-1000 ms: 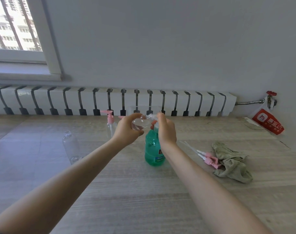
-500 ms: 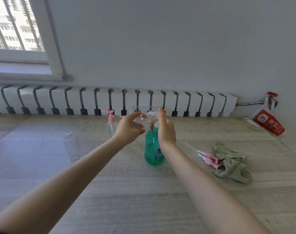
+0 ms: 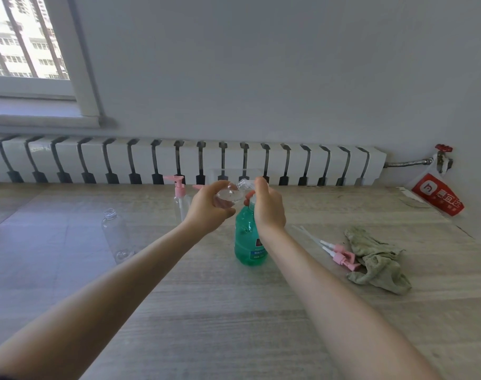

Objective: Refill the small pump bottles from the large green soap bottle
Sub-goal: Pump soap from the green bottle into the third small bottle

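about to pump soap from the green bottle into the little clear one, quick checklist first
1. Left hand grips the small clear bottle: ok.
2. Its neck is uncapped and tilted toward the right hand: ok.
3. Neck lined up with the green soap bottle outlet: cannot tell, the right hand hides it.
4. Green soap bottle upright on the table, soap inside: ok.
5. Right fingers placed on its top to press: cannot tell, hidden.
6. Cloth nearby for drips: ok.
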The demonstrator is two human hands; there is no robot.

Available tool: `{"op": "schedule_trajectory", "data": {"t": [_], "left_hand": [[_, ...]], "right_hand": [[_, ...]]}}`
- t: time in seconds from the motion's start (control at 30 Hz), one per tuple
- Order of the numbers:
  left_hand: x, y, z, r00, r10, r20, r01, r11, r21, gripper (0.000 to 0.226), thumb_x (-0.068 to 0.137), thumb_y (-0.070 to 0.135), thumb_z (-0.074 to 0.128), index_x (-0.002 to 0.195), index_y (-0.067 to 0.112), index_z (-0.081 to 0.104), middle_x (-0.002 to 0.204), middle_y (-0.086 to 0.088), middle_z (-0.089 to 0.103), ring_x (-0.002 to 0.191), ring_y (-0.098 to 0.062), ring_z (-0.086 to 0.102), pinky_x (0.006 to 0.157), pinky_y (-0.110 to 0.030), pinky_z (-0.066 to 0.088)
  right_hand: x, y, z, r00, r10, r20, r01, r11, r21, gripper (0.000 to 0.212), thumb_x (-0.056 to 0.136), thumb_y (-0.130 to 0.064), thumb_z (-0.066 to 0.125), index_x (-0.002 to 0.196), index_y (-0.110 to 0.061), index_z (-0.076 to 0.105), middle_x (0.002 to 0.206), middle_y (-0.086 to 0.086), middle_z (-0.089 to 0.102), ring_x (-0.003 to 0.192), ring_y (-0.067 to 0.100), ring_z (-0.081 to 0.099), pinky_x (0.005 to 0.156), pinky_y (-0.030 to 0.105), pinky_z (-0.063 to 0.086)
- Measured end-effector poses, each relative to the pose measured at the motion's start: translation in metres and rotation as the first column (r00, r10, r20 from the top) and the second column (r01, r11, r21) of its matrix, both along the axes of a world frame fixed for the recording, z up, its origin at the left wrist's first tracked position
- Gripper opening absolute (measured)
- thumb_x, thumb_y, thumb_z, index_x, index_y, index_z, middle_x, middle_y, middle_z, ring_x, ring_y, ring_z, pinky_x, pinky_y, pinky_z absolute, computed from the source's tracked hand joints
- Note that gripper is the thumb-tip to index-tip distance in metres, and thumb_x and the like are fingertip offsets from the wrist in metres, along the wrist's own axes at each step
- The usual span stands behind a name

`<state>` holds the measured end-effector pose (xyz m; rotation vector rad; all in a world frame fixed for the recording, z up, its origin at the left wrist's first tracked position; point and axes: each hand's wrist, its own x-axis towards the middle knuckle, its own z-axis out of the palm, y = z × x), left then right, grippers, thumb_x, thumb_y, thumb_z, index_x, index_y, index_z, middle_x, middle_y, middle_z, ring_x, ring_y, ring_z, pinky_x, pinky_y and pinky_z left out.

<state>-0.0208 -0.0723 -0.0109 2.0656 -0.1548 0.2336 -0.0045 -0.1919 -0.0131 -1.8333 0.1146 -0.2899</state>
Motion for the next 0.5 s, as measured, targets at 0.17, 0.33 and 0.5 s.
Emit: {"op": "schedule_trajectory", "data": {"t": [0.17,0.33,0.5], "left_hand": [[0.0001,-0.0017,0.0008,1.000,0.005,0.009,-0.005,1.000,-0.006,0.051,0.079,-0.004,0.069,0.124,0.016,0.055,0.107,0.004,0.060,0.090,-0.009,0.063,0.082,-0.021,0.046],[0.0012,0.0001,-0.0011,1.000,0.004,0.015,-0.004,1.000,0.004,0.051,0.079,-0.003,0.069,0.124,0.017,0.055,0.108,0.003,0.063,0.090,-0.010,0.064,0.084,-0.022,0.047],[0.0007,0.0000,-0.0013,1.000,0.002,0.010,-0.002,1.000,-0.001,0.051,0.079,-0.003,0.069,0.124,0.017,0.055,0.102,0.005,0.061,0.088,-0.008,0.063,0.083,-0.022,0.047]], "right_hand": [[0.0010,0.0005,-0.0010,1.000,-0.001,0.013,0.002,1.000,-0.026,0.041,0.097,-0.039,0.031,0.065,-0.017,0.047,0.066,-0.002,0.050,0.062,0.012,0.043,0.062,0.027,0.033],[0.0012,0.0016,-0.0019,1.000,0.001,0.022,0.000,0.999,-0.042,0.043,0.097,-0.039,0.031,0.064,-0.018,0.046,0.066,-0.001,0.051,0.062,0.012,0.044,0.062,0.026,0.034],[-0.0004,-0.0002,-0.0019,0.999,0.006,0.036,-0.004,0.999,-0.038,0.047,0.099,-0.042,0.030,0.064,-0.017,0.049,0.066,-0.002,0.050,0.063,0.011,0.045,0.062,0.026,0.033]]}}
